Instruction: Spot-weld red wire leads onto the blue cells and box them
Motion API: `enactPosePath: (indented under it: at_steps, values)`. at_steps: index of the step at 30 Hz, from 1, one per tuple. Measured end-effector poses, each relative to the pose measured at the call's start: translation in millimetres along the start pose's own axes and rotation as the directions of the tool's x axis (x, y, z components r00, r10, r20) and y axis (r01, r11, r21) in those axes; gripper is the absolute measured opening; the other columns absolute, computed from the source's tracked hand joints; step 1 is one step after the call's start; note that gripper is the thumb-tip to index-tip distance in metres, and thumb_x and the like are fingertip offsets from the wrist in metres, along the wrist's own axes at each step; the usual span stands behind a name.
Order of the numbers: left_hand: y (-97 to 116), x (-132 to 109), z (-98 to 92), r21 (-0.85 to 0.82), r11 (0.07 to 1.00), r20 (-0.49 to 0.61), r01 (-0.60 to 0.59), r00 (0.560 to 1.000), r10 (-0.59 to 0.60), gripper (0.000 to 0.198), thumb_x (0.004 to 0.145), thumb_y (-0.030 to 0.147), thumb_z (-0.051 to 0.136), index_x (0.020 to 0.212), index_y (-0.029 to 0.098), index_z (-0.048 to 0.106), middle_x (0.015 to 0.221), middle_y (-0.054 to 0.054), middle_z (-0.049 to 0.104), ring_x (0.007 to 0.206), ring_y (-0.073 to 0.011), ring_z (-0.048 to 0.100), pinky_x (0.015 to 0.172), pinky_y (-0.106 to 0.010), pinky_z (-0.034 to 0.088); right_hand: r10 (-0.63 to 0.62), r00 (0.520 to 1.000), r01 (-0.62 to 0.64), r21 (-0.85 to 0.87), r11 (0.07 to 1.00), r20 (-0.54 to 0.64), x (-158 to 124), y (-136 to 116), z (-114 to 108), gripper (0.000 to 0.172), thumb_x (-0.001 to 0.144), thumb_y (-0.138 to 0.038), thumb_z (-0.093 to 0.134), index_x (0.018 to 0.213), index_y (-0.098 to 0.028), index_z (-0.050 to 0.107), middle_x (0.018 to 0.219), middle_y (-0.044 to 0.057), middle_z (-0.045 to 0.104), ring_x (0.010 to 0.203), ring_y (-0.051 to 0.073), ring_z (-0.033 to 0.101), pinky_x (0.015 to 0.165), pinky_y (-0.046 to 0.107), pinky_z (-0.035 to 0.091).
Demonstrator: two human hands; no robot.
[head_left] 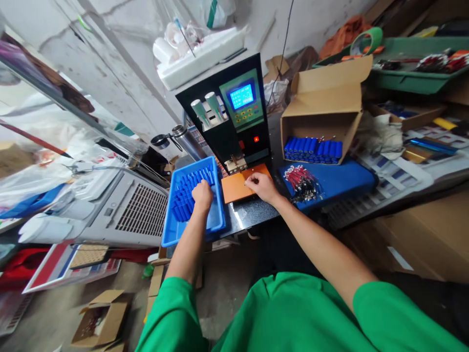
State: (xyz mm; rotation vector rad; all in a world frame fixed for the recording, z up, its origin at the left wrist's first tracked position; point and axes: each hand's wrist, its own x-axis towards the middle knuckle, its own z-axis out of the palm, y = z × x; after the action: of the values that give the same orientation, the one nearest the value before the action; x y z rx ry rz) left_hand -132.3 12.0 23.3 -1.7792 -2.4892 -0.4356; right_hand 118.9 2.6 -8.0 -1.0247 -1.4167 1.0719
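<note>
My left hand (202,194) reaches into a blue plastic tray (216,222) and rests on the blue cylindrical cells (185,195) lying in it; whether it grips one I cannot tell. My right hand (261,186) rests on the orange plate (234,188) under the welding head of a black spot-welding machine (234,117), its fingers pinched on something small that I cannot make out. The machine has a lit blue screen (242,96) and a red light.
A cardboard box (322,112) on its side holds more blue cells (313,149). A bundle of red wires (302,182) lies on a blue pad (340,178). A grey fan heater (120,210) stands left. A green tray (414,68) sits far right.
</note>
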Motion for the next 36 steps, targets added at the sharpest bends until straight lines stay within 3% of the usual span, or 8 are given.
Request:
enactPosePath:
  at_steps: [3,5,11,13,15,18,23,36]
  values:
    - [0,5,8.0,-0.173,0.985,-0.080,-0.007,0.997,-0.007,0.018,0.080,0.002,0.050,0.077,0.018,0.043,0.075,-0.012,0.063,0.091,-0.0286,0.068,0.088,-0.042,0.045,-0.010,1.000,0.010,0.029,1.000,-0.009,3,2,-1,0.020,0.078,-0.038,0.066,0.070,-0.020,0.065,0.072,0.001,0.068,0.070,0.018,0.060,0.069,0.030,0.044]
    - [-1,6,5.7,-0.201,0.979,-0.086,-0.013,0.996,-0.004,0.023,0.080,0.001,0.052,0.077,0.020,0.040,0.070,-0.006,0.058,0.088,-0.0254,0.066,0.088,-0.041,0.044,-0.001,1.000,0.003,0.065,0.998,-0.029,5,3,0,0.020,0.076,-0.039,0.067,0.070,-0.020,0.065,0.072,0.001,0.068,0.070,0.018,0.060,0.069,0.030,0.044]
    - [16,-8,-19.4,-0.445,0.894,-0.117,-0.055,0.993,0.003,0.012,0.078,0.019,0.068,0.079,0.016,0.057,0.068,-0.001,0.059,0.076,-0.0199,0.061,0.082,-0.035,0.047,0.074,0.993,-0.043,0.307,0.951,-0.092,13,1,-3,0.027,0.074,-0.045,0.068,0.068,-0.020,0.061,0.065,0.000,0.061,0.062,0.015,0.054,0.063,0.029,0.044]
    - [33,-22,-21.2,-0.558,0.822,-0.083,-0.114,0.993,0.081,0.016,0.083,0.031,0.065,0.079,0.016,0.063,0.071,-0.002,0.064,0.073,-0.0180,0.062,0.076,-0.033,0.049,0.118,0.987,-0.072,0.365,0.928,-0.106,15,0,-6,0.028,0.073,-0.047,0.068,0.069,-0.020,0.061,0.063,-0.001,0.058,0.060,0.014,0.052,0.060,0.028,0.043]
    - [53,-37,-16.6,-0.735,0.658,-0.037,-0.162,0.979,0.200,0.025,0.083,0.041,0.066,0.086,0.016,0.068,0.079,-0.004,0.070,0.074,-0.0177,0.065,0.074,-0.031,0.052,0.149,0.983,-0.094,0.399,0.912,-0.111,16,0,-7,0.030,0.072,-0.048,0.070,0.070,-0.020,0.061,0.061,-0.002,0.057,0.059,0.013,0.051,0.059,0.027,0.044]
    - [82,-53,-2.7,-0.853,0.499,-0.006,-0.156,0.957,0.289,0.027,0.079,0.042,0.070,0.090,0.018,0.071,0.084,-0.005,0.073,0.077,-0.0188,0.067,0.073,-0.031,0.054,0.161,0.981,-0.101,0.414,0.905,-0.112,16,1,-9,0.032,0.072,-0.050,0.072,0.071,-0.020,0.060,0.061,-0.002,0.057,0.058,0.013,0.052,0.058,0.027,0.046]
    - [104,-57,17.3,-0.829,0.534,-0.030,-0.164,0.967,0.251,0.021,0.080,0.036,0.069,0.091,0.018,0.071,0.077,-0.004,0.070,0.071,-0.0186,0.064,0.070,-0.031,0.053,0.164,0.981,-0.111,0.386,0.916,-0.107,15,0,-11,0.032,0.073,-0.050,0.070,0.072,-0.020,0.060,0.062,-0.002,0.058,0.059,0.013,0.054,0.059,0.027,0.046]
    - [104,-62,30.3,-0.851,0.491,-0.073,-0.186,0.968,0.239,0.027,0.088,0.031,0.063,0.110,0.017,0.070,0.103,-0.007,0.075,0.094,-0.0198,0.069,0.089,-0.032,0.053,0.127,0.985,-0.084,0.323,0.943,-0.114,28,-3,0,0.028,0.074,-0.047,0.068,0.072,-0.019,0.063,0.068,0.000,0.061,0.065,0.015,0.056,0.061,0.026,0.046]
